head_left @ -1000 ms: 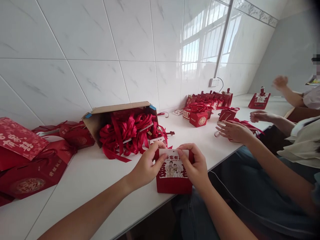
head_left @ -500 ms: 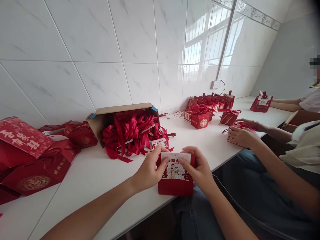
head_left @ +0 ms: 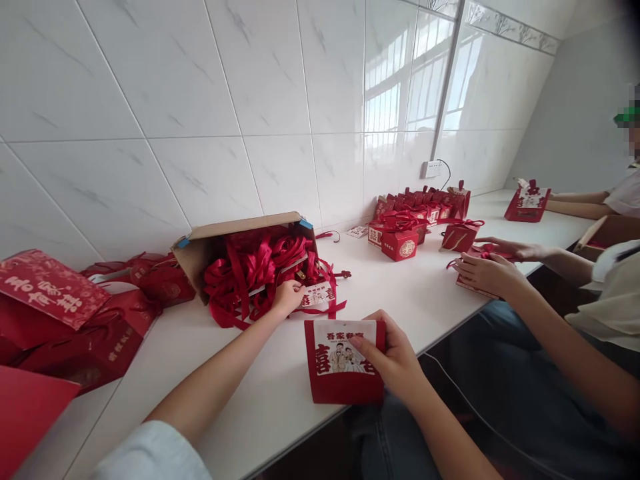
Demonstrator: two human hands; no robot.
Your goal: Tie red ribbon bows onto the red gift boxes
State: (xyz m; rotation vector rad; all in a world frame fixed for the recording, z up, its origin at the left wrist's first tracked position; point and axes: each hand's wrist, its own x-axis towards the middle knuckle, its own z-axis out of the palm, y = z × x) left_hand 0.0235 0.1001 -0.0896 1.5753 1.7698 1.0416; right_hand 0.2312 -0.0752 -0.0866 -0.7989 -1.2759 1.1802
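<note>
My right hand [head_left: 395,357] grips a red gift box [head_left: 345,393] by its right side near the table's front edge, thumb across the front. A printed card [head_left: 345,357] with a couple and red characters lies against the box's face. At the mouth of a cardboard box [head_left: 240,229] lying on its side, my left hand [head_left: 289,299] has its fingers curled among red ribbons [head_left: 260,260]. Whatever is between those fingertips is hidden. Just right of them, another printed card [head_left: 318,295] rests by the spilled ribbons.
Red gift boxes [head_left: 90,340] are heaped at the left, and a red panel [head_left: 30,413] juts in below. More boxes [head_left: 400,243] stand by the tiled wall [head_left: 280,173]. To the right, a co-worker's hands [head_left: 487,273] handle a red box; another person sits farther off.
My left hand has let go of the gift box and moved forward and left to the ribbons. My right hand still holds the box, now slightly lower. A red panel has appeared at lower left.
</note>
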